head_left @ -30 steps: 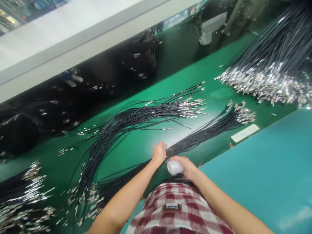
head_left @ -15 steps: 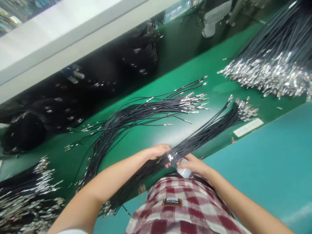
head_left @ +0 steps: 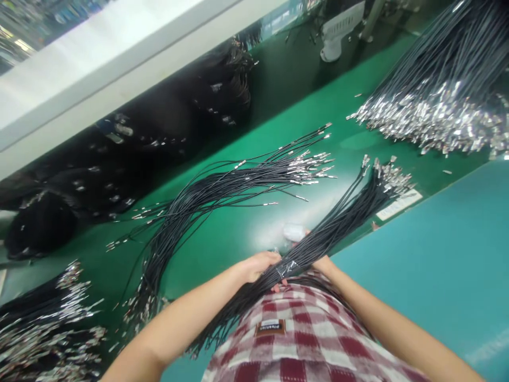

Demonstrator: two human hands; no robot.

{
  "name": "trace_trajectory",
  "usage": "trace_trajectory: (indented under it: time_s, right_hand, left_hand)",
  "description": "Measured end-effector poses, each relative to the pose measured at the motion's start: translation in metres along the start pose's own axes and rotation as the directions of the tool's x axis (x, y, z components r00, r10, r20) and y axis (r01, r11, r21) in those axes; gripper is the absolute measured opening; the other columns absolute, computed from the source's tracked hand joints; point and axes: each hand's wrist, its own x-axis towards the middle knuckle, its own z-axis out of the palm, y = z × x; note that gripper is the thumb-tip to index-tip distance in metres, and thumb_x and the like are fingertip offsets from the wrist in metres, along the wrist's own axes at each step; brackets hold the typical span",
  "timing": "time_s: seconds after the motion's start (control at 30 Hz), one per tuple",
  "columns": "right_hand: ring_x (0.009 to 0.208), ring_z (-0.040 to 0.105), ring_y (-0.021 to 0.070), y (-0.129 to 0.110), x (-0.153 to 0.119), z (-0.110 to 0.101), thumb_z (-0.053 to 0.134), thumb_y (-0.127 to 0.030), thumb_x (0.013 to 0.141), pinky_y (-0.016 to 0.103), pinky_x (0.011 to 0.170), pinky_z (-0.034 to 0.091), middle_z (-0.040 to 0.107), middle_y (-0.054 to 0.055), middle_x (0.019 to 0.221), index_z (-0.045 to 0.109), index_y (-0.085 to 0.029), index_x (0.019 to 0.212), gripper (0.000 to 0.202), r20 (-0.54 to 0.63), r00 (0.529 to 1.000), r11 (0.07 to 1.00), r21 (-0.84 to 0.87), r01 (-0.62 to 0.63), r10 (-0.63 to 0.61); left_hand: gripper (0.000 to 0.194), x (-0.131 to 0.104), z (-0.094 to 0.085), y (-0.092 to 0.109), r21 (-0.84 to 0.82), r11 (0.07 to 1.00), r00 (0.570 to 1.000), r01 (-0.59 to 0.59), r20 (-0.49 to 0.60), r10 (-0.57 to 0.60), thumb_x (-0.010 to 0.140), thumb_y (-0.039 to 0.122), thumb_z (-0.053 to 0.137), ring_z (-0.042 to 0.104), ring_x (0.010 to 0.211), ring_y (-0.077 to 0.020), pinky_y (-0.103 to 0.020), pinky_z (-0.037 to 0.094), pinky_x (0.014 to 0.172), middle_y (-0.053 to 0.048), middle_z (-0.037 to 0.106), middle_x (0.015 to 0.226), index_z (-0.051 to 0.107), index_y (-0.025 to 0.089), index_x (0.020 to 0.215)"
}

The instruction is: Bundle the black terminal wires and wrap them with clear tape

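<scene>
A tied bundle of black wires (head_left: 342, 217) with silver terminals at both ends runs slantwise from my lap to the green table (head_left: 246, 233). My left hand (head_left: 258, 265) is closed around its middle, just beside a band of clear tape (head_left: 285, 268) on the wires. My right hand (head_left: 320, 261) reaches under the bundle and is mostly hidden by it. Its fingers hold a small white tape roll (head_left: 294, 232) on the far side of the wires.
A loose fan of black wires (head_left: 222, 191) lies further back. Terminal-tipped heaps lie at the upper right (head_left: 429, 116) and lower left (head_left: 43, 318). Dark wire bundles (head_left: 119, 159) line the back, by a white device (head_left: 338, 26). A label (head_left: 398, 204) marks the table edge above the teal floor (head_left: 437, 254).
The bundle has come up off the table toward my lap. My right hand carried the tape roll from the near side, under the wires, to the far side; tape now bands the wires.
</scene>
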Motion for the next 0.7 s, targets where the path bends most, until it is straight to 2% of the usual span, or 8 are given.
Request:
trace_trajectory:
  time_s: [0.07,0.13,0.2,0.23,0.33,0.4,0.53,0.7]
  right_hand:
    - [0.081,0.061,0.0272,-0.013,-0.024,-0.033,0.080,-0.041,0.053,0.041,0.080,0.052,0.069,0.006,0.080,0.065,-0.021,0.076,0.034,0.133,0.982,0.985,-0.123,-0.121,0.137]
    - [0.070,0.061,0.0241,-0.038,-0.044,-0.064,0.080,-0.038,0.056,0.036,0.068,0.051,0.068,0.005,0.072,0.065,-0.019,0.072,0.029,0.263,0.907,0.920,-0.308,-0.243,0.328]
    - [0.060,0.058,0.0208,-0.072,-0.048,-0.080,0.075,-0.041,0.067,0.031,0.059,0.046,0.066,0.005,0.066,0.066,-0.019,0.073,0.025,0.359,0.848,0.864,-0.460,-0.203,0.390]
    - [0.061,0.059,0.0205,-0.089,-0.043,-0.078,0.071,-0.043,0.073,0.030,0.058,0.045,0.067,0.005,0.067,0.066,-0.020,0.076,0.024,0.356,0.875,0.853,-0.509,-0.114,0.329]
    - [0.073,0.064,0.0247,-0.123,-0.002,-0.033,0.074,-0.046,0.077,0.033,0.072,0.047,0.069,0.006,0.077,0.066,-0.021,0.098,0.034,0.219,0.975,0.713,-0.689,0.129,0.035]
    - [0.088,0.066,0.0334,-0.126,0.032,0.014,0.086,-0.042,0.066,0.040,0.081,0.047,0.068,0.011,0.076,0.065,-0.017,0.099,0.046,0.112,0.990,0.580,-0.814,0.044,0.082]
    - [0.096,0.065,0.0401,-0.112,0.075,0.079,0.091,-0.016,0.047,0.046,0.085,0.050,0.065,0.011,0.069,0.060,-0.018,0.066,0.036,0.109,0.905,0.546,-0.825,-0.148,0.411]
    - [0.074,0.068,0.0280,-0.122,0.082,0.073,0.075,-0.016,0.057,0.039,0.065,0.057,0.067,0.004,0.073,0.066,-0.020,0.091,0.035,0.319,0.797,0.720,-0.666,-0.196,0.512]
  left_hand:
    - [0.020,0.006,0.000,-0.003,0.058,0.998,0.997,-0.037,-0.068,0.041,0.092,0.033,0.050,0.063,0.043,-0.0202,-0.033,0.056,0.053,-0.011,0.070,0.062,0.057,0.016,0.085]
    - [0.023,0.008,0.000,-0.003,0.114,0.993,0.993,-0.041,-0.105,0.053,0.092,0.037,0.052,0.061,0.042,-0.0191,-0.033,0.055,0.053,-0.009,0.070,0.063,0.058,0.016,0.085]
    - [0.026,0.010,0.001,-0.002,0.131,0.991,0.991,-0.041,-0.120,0.057,0.092,0.040,0.053,0.062,0.044,-0.0189,-0.033,0.055,0.055,-0.008,0.070,0.063,0.060,0.016,0.084]
    - [0.027,0.010,0.001,-0.002,0.133,0.990,0.990,-0.048,-0.124,0.065,0.092,0.040,0.053,0.063,0.046,-0.0191,-0.033,0.055,0.056,-0.008,0.070,0.063,0.061,0.016,0.083]
    - [0.028,0.009,0.005,-0.003,0.127,0.989,0.986,-0.076,-0.139,0.094,0.092,0.040,0.051,0.065,0.049,-0.0202,-0.035,0.056,0.059,-0.008,0.070,0.062,0.061,0.016,0.080]
    - [0.027,0.009,0.008,-0.004,0.122,0.988,0.982,-0.095,-0.151,0.113,0.092,0.037,0.050,0.065,0.050,-0.0209,-0.036,0.056,0.060,-0.009,0.069,0.061,0.060,0.016,0.077]
    - [0.026,0.008,0.016,-0.008,0.098,0.983,0.963,-0.157,-0.206,0.175,0.091,0.029,0.050,0.068,0.057,-0.0225,-0.039,0.057,0.064,-0.007,0.065,0.057,0.060,0.017,0.070]
    - [0.028,0.010,0.012,-0.014,0.047,0.969,0.952,-0.241,-0.183,0.246,0.090,0.028,0.051,0.068,0.060,-0.0228,-0.039,0.058,0.065,-0.007,0.064,0.056,0.061,0.015,0.067]
